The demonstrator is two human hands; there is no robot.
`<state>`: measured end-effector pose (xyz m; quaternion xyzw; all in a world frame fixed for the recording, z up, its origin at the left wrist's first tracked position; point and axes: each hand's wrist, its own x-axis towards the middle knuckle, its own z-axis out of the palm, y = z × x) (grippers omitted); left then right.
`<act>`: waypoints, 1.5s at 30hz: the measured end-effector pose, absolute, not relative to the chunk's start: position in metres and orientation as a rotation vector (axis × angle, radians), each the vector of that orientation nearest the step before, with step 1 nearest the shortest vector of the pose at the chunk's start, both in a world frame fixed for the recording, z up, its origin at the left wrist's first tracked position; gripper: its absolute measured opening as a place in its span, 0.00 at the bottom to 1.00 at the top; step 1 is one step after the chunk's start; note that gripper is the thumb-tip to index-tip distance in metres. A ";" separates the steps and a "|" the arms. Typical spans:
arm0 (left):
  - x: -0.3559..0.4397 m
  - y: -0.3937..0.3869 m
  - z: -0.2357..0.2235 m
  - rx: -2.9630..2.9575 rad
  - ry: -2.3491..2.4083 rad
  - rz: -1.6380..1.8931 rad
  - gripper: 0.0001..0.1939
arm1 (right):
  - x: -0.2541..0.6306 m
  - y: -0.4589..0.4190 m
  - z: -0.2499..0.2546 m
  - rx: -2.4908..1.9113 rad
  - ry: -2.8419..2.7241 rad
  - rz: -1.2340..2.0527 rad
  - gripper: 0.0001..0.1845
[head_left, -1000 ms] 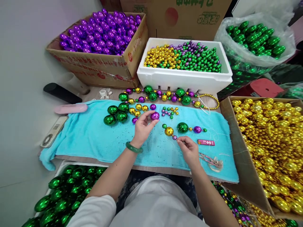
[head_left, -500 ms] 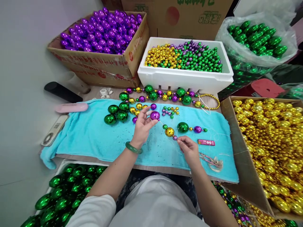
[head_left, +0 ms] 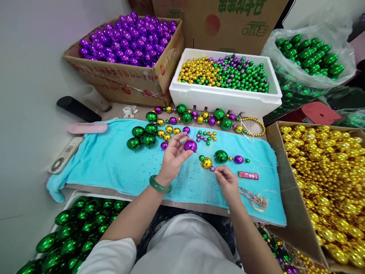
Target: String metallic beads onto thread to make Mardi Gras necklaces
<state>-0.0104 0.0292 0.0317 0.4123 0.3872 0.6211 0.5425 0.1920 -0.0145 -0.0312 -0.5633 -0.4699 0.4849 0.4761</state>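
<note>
My left hand, with a green bangle at its wrist, is closed on a shiny purple bead. A thin cord runs from that bead through a small green bead and a gold bead. At the end of this row, my right hand pinches close to a small purple bead. Farther along the cord, a large green bead and another purple bead lie on the turquoise towel. Loose small beads and large green beads lie behind my hands.
Finished-looking bead strands lie along the back. Behind stand a carton of purple beads and a white foam box. A carton of gold beads is at right. Scissors and a pink packet lie near my right hand.
My left hand has slid the purple bead slightly along the cord, nearer the small green bead. The view has shifted a little; my right hand keeps its pinch.
</note>
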 end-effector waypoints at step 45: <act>-0.006 0.124 0.019 1.676 1.222 1.351 0.11 | 0.134 0.017 -0.001 -1.097 -1.095 1.274 0.12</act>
